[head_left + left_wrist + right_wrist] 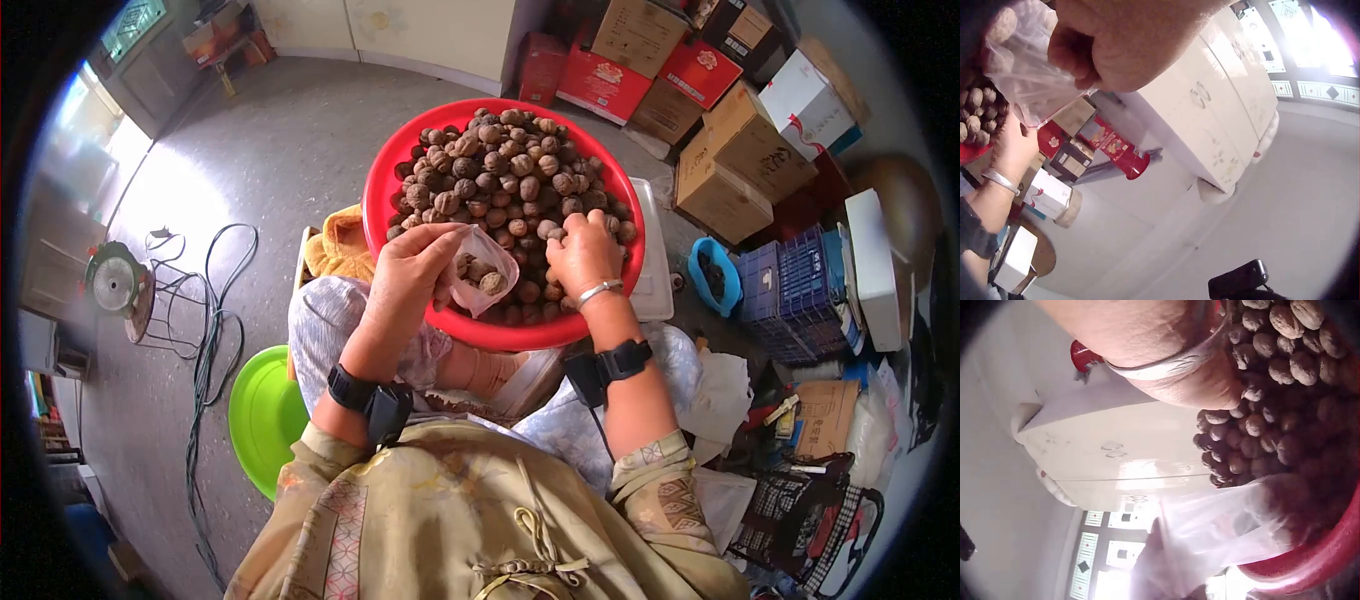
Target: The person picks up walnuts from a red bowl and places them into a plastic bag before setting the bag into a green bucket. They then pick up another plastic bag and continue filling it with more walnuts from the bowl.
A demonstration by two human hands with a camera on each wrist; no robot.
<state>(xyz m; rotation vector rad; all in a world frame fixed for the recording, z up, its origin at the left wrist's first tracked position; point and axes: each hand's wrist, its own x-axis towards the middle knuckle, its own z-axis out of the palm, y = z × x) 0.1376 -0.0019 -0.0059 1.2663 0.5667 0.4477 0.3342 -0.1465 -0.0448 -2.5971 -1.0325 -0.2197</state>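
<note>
A large red basin (378,200) holds a heap of brown walnuts (490,160). My left hand (408,272) pinches the rim of a small clear plastic bag (508,262) over the near part of the heap. Several walnuts lie inside the bag, which hangs with its mouth open; its thin film also shows in the left wrist view (1029,81). On the right side of the heap is my right hand (585,258), wearing a silver bangle, with its fingers curled at a walnut (549,230). Its fingertips are partly hidden among the nuts.
A green basin (265,420) sits on the floor at the left, near cables (205,350) and a round heater-like device (113,282). Cardboard boxes (745,150) are stacked at the right, with a blue bag (715,275) and a blue crate (790,290) nearer.
</note>
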